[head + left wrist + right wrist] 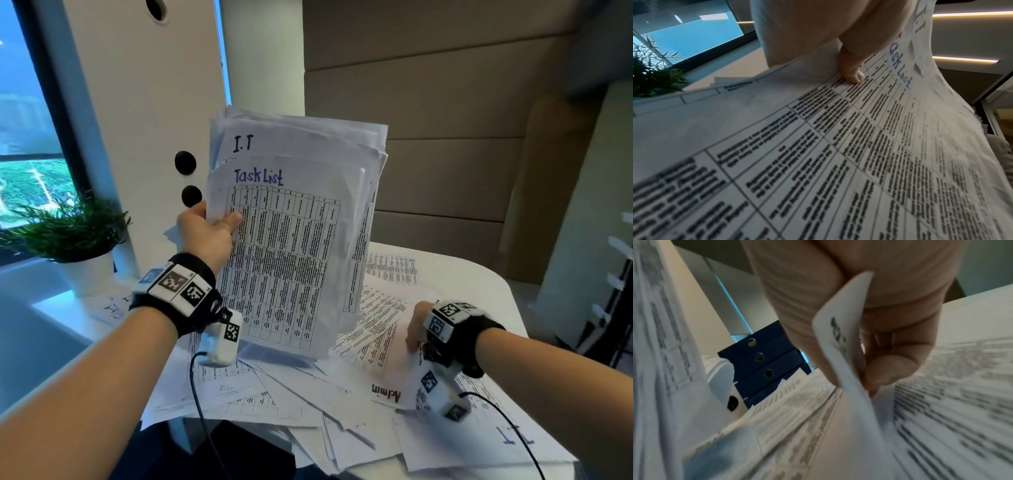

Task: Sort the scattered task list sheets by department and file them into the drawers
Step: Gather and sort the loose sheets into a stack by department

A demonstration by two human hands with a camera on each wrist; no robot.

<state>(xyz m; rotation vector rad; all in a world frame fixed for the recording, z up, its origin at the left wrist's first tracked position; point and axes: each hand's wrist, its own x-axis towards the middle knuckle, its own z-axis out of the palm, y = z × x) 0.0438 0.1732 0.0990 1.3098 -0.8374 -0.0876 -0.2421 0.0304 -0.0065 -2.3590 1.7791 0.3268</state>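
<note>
My left hand holds a thick stack of task list sheets upright above the table, thumb pressed on the front sheet headed "Task List"; a sheet marked "I.T" shows behind it. My right hand is down on the scattered sheets at the right and pinches the edge of one loose sheet between thumb and fingers. More sheets lie spread over the white table, one marked "Admin", another marked "I.T".
A tall white cabinet with round black holes stands behind the stack. A potted green plant sits on the sill at the left by the window. Dark blue drawers with round holes show in the right wrist view.
</note>
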